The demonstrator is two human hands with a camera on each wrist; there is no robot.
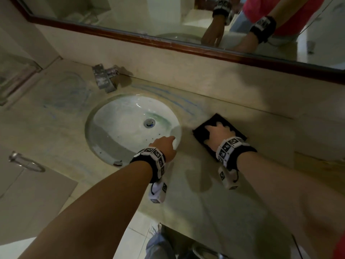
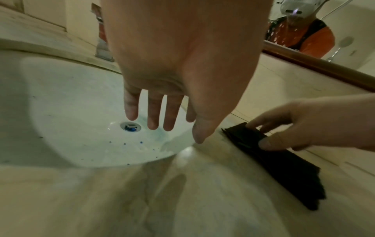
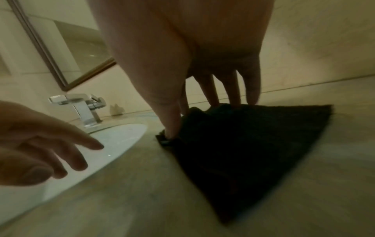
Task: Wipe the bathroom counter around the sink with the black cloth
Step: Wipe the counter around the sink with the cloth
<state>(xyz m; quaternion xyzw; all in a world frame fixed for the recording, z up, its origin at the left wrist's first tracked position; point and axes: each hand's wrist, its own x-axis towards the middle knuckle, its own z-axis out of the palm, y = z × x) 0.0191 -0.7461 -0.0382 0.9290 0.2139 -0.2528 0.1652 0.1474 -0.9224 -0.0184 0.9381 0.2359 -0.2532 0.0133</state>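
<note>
A folded black cloth lies on the beige counter just right of the round white sink. My right hand presses on it with spread fingers, the thumb at the cloth's sink-side corner. My left hand hovers over the sink's right rim with fingers straight, holding nothing.
A chrome faucet stands behind the sink. Blue streaks mark the counter behind and left of the basin. A wood-framed mirror runs along the back wall. A towel ring hangs below the counter's left front.
</note>
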